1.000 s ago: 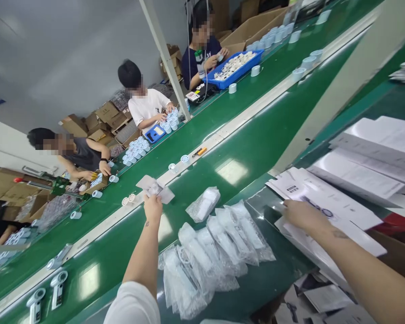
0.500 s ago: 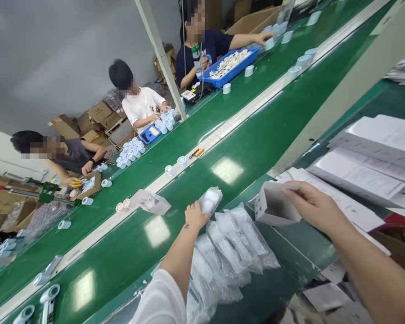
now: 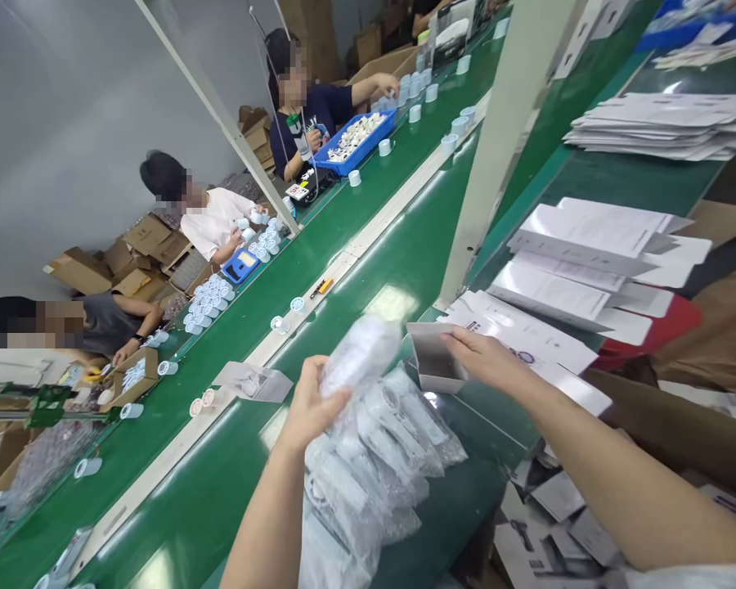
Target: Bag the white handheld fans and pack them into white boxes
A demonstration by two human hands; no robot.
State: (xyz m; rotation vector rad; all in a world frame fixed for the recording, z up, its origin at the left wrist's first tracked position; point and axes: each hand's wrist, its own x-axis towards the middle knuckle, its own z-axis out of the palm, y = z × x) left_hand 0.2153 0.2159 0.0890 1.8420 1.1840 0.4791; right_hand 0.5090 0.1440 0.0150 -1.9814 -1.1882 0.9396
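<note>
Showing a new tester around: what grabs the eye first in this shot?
Front and centre, the left hand holds up a clear plastic bag above a heap of similar bags on the green conveyor belt, while the right hand rests on an open white carton. Farther off, a bright blue tray stands out beside a co-worker.

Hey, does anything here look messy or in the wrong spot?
Yes: loose white cards lie in a jumbled heap past the green belt's edge, while the printed sheets nearby sit in tidy overlapping rows.
</note>
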